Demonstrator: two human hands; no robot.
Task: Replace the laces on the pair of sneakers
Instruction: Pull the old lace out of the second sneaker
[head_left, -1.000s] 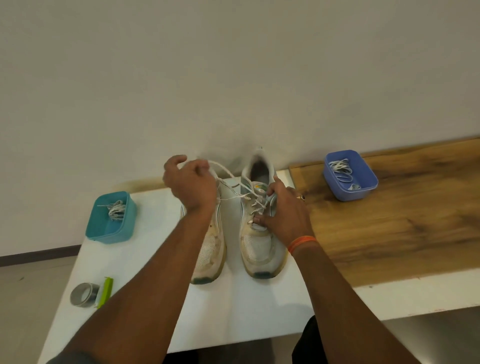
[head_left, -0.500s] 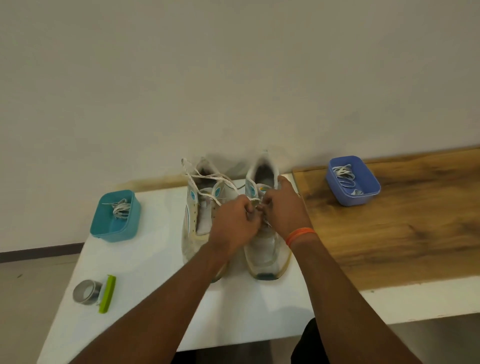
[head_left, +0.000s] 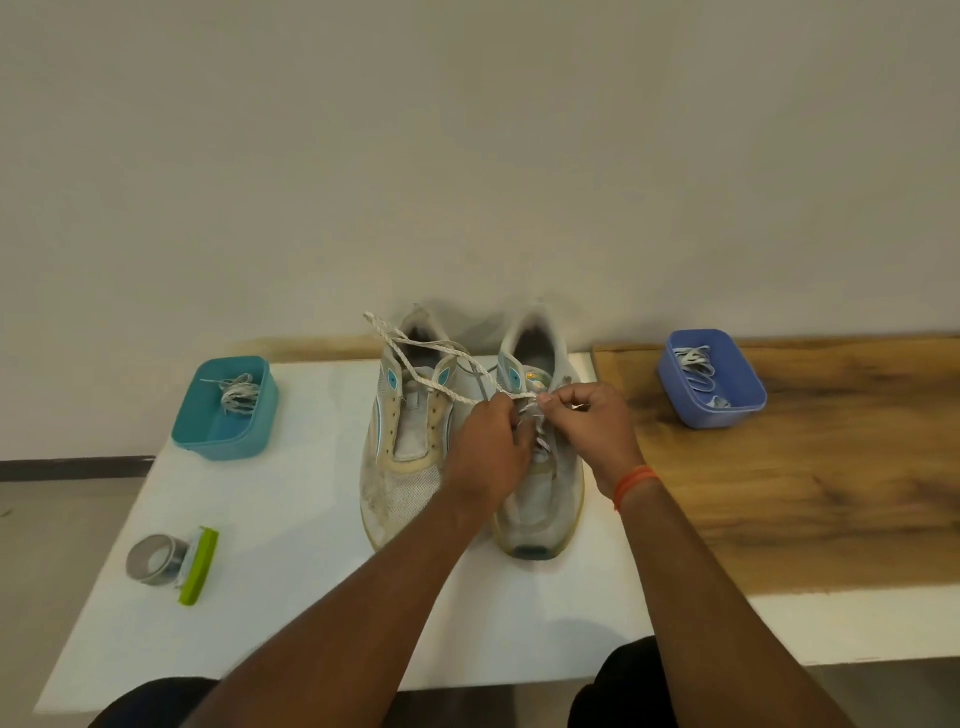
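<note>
Two worn white sneakers stand toes toward me on the white table (head_left: 291, 597). The left sneaker (head_left: 402, 457) has bare eyelets. The right sneaker (head_left: 540, 499) carries a white lace (head_left: 415, 376) part-way through its eyelets, its free ends trailing back across the left sneaker's opening. My left hand (head_left: 488, 452) rests over the right sneaker's lacing with fingers curled on the lace. My right hand (head_left: 592, 421) pinches the lace between thumb and forefinger near the tongue.
A teal tub (head_left: 228, 410) with a bundled lace stands at the table's left. A blue tub (head_left: 711, 379) with laces sits on the wooden board (head_left: 810, 483) to the right. A tape roll (head_left: 153, 561) and a green piece (head_left: 200, 566) lie front left. The wall is close behind.
My left hand came down from above the left sneaker to the right sneaker's lacing. The lace ends now lie loose over the left sneaker. My right hand shifted to pinch the lace.
</note>
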